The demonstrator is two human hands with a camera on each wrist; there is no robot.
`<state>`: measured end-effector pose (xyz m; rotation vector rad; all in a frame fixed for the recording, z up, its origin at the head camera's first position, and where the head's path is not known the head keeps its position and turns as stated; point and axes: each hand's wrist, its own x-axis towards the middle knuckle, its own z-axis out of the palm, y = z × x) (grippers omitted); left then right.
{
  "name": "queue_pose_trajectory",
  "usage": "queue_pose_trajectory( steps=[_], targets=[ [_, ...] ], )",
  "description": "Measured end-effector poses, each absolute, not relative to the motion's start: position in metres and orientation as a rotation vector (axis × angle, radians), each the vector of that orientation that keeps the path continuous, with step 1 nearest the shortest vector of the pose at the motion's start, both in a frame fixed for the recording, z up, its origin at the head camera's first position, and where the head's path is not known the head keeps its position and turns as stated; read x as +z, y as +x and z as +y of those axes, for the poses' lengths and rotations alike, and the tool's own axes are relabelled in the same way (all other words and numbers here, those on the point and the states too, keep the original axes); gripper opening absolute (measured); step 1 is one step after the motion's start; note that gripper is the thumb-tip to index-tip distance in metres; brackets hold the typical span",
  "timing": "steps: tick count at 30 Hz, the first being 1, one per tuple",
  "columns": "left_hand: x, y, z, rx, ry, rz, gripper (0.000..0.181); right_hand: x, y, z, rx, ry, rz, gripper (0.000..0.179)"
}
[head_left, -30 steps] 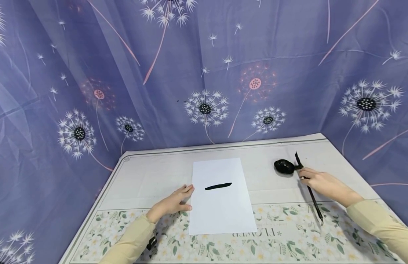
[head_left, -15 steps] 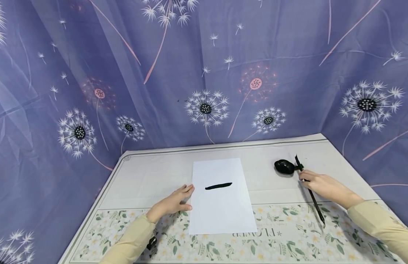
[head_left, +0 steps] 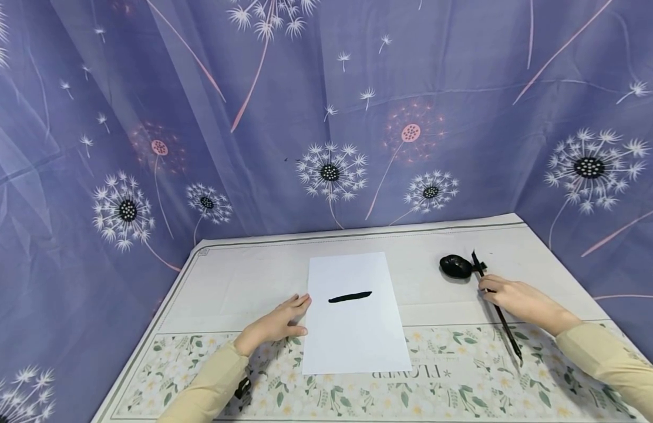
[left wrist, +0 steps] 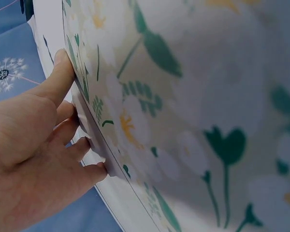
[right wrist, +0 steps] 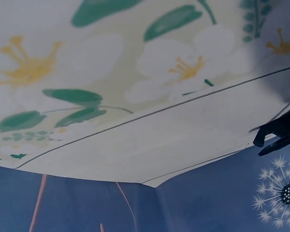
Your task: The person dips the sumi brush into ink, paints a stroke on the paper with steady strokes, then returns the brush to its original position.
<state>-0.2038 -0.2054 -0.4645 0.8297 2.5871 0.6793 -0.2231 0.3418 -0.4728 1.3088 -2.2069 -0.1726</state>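
Observation:
In the head view my right hand (head_left: 519, 298) pinches a slim black calligraphy brush (head_left: 503, 329) by its handle, over the right side of the table. The dark brush tip points away from me and lies by the short stub of a glossy black rounded dish (head_left: 455, 267). Whether brush and stub touch, I cannot tell. My left hand (head_left: 276, 320) rests at the left edge of a white paper sheet (head_left: 358, 341), fingers loosely extended. One thick black stroke (head_left: 350, 297) crosses the paper. The left wrist view shows the left hand (left wrist: 48, 145) with its fingertips down on the surface.
A white mat (head_left: 242, 276) with a floral band covers the table. Purple dandelion curtains (head_left: 252, 176) enclose the back and sides. A small black object (head_left: 243, 388) lies beside the left forearm. At the right wrist view's edge is an unclear black piece (right wrist: 280, 130).
The brush has slid slightly back towards me, its tip coming down nearer the dish's stub. My right hand has shifted very little; the left hand and paper stay put.

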Motion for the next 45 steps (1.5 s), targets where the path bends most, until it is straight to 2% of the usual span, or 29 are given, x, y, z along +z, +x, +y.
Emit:
queue_pose_trajectory(
  steps=[21,34,40,45],
  targets=[
    [-0.4665,-0.2058,-0.2045,0.666,0.82,2.591,0.074,-0.4751,-0.222,0.3417,-0.081,1.365,-2.126,0.037],
    [-0.4647,-0.2079,-0.2079,0.65,0.826,2.587,0.076,-0.4755,-0.2179,0.3404,-0.116,1.321,-2.276,0.033],
    [-0.4642,-0.2068,-0.2081,0.642,0.822,2.588,0.075,-0.4748,-0.217,0.3397,-0.125,1.322,-2.264,0.023],
    [-0.4652,-0.2056,-0.2071,0.655,0.821,2.583,0.075,-0.4763,-0.2175,0.3402,-0.104,1.333,-2.238,0.036]
  ],
)
